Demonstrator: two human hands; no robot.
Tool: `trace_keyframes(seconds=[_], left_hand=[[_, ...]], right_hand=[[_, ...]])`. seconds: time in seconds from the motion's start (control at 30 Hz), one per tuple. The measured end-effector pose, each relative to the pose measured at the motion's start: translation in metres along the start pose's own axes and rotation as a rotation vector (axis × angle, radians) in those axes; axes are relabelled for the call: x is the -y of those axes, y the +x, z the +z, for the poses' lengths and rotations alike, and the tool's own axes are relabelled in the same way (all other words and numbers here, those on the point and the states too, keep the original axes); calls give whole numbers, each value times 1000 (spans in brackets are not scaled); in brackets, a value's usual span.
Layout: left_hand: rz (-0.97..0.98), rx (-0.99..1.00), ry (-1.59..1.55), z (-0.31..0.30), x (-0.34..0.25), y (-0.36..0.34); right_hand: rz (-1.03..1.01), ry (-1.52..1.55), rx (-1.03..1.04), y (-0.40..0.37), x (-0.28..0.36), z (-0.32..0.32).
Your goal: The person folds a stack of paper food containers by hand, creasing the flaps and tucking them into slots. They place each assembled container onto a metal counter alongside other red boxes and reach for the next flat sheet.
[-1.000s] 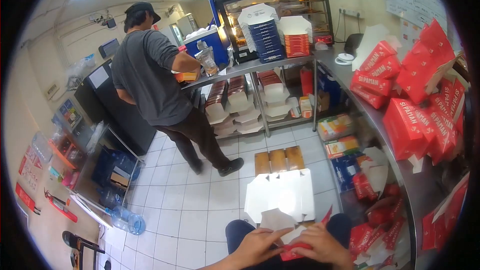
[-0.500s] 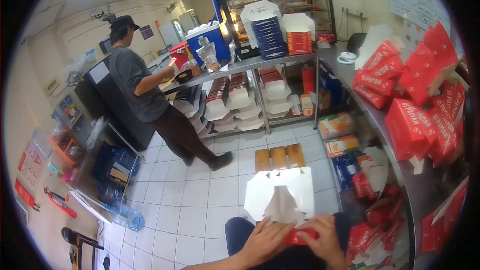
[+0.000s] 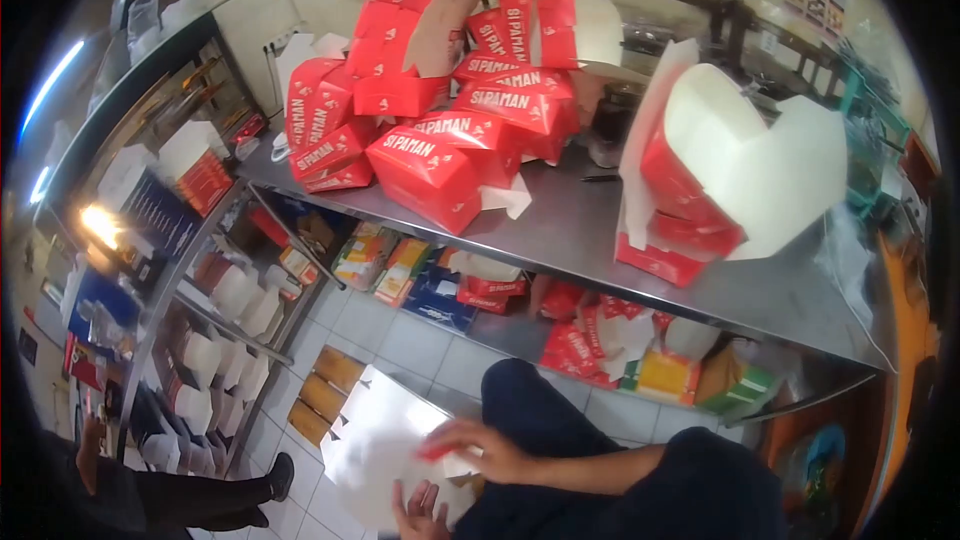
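Note:
My right hand [image 3: 490,452] reaches in from the right over my lap, fingers bent round a small red carton part [image 3: 436,448] that they partly cover. Below it, near the bottom edge, my left hand [image 3: 420,512] is palm up with its fingers apart and nothing in them. Both hands are over a large white carton sheet [image 3: 375,440] with notched edges, which lies in front of my knees.
Stacked red cartons [image 3: 425,165] fill the left of a steel table [image 3: 565,225]; more red and white cartons [image 3: 690,195] stand at its right. Packs and cartons lie on the lower shelf. Brown panels [image 3: 325,395] lie beyond the white sheet. A person's legs [image 3: 200,498] show at lower left.
The view has swung right towards the table. My hands have moved apart; my left hand has let go of the red part. The co-worker now shows only at the lower left edge.

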State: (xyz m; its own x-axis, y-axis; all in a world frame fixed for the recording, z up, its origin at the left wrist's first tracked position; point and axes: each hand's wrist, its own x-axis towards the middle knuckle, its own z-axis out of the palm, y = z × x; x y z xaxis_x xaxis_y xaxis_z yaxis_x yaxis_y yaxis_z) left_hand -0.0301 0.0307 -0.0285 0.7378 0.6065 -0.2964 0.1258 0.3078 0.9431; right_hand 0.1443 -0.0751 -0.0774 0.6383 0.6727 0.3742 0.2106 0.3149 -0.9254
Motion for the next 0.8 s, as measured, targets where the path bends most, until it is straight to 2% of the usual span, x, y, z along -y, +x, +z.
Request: trace_keyframes(seconds=[0.07, 0.1, 0.13, 0.17, 0.2, 0.23, 0.27, 0.33, 0.37, 0.4, 0.47, 0.53, 0.6, 0.67, 0.7, 0.73, 0.8], left_hand=[[-64, 283, -871, 0, -20, 7], [-77, 291, -875, -9, -22, 11], [-145, 85, -866, -17, -18, 18], [-213, -118, -845, -15, -21, 20], [-231, -105, -839, -9, -21, 22], [-164, -120, -773, -1, -22, 24], [-95, -131, -707, 7, -24, 26], [-94, -125, -721, 10, -21, 28], [4, -111, -682, 12, -20, 31], [102, -96, -643, 15, -20, 33], [123, -20, -592, 20, -26, 29], [209, 81, -513, 25, -33, 24], [141, 34, -462, 24, -30, 21], [85, -152, -319, 31, -31, 20], [81, -156, -316, 42, -34, 17], [134, -186, -292, 55, -36, 9], [245, -253, -244, 71, -39, -3]], right_hand=[[-37, 17, 382, 0, 24, -3], [-156, 16, 455, -1, 28, 3], [-275, 15, 524, -1, 31, 7], [-264, 5, 508, -3, 31, 11], [-271, -1, 374, -4, 30, 14], [-280, -9, 237, -4, 30, 18], [-276, -22, 216, -2, 30, 21], [180, 348, -83, 3, 33, 28], [-4, 278, -34, 5, 21, 27], [1, 268, -64, 7, 25, 22], [-273, -21, 156, 14, 32, 4], [-265, -67, 190, 14, 33, -10], [-242, -88, 408, 15, 36, -17], [-228, -79, 370, 11, 35, -7], [-226, -111, 235, 7, 35, 1], [-221, -143, 99, 2, 36, 10], [-159, -124, 62, -2, 41, 24]])
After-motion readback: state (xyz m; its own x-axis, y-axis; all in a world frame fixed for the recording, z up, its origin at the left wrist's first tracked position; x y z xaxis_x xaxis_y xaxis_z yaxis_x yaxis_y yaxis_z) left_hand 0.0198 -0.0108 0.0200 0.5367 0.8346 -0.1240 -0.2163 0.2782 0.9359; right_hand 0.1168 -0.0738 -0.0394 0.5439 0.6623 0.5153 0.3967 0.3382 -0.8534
